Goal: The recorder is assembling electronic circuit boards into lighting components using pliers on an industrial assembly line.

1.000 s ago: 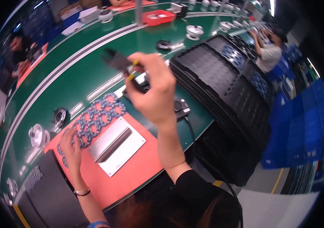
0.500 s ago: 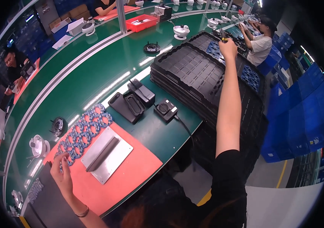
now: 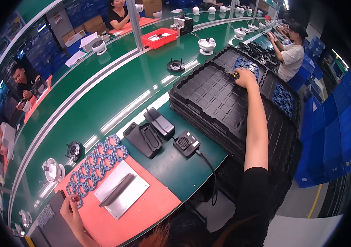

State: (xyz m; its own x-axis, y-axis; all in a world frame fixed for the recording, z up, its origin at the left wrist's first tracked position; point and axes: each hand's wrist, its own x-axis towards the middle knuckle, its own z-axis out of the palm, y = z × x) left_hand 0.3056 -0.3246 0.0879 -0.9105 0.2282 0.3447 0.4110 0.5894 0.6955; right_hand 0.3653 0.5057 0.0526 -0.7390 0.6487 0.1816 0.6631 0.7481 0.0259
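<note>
My right hand (image 3: 246,78) reaches far out over the stack of black moulded plastic trays (image 3: 212,96) at the desk's right end, its grip closed on a small yellow-tipped tool (image 3: 235,75). My left hand (image 3: 72,210) rests at the near left corner of the salmon-pink mat (image 3: 151,206), fingertips touching the blue round circuit boards (image 3: 97,162) beside the grey metal plate (image 3: 122,189).

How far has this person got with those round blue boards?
Looks early or midway. A batch of round blue boards lies on the orange mat, by the left hand. The right hand reaches across the stacked black trays to a tray of blue boards, a small yellow-tipped item at its fingertips. Most visible pockets in the top tray are empty.
</note>
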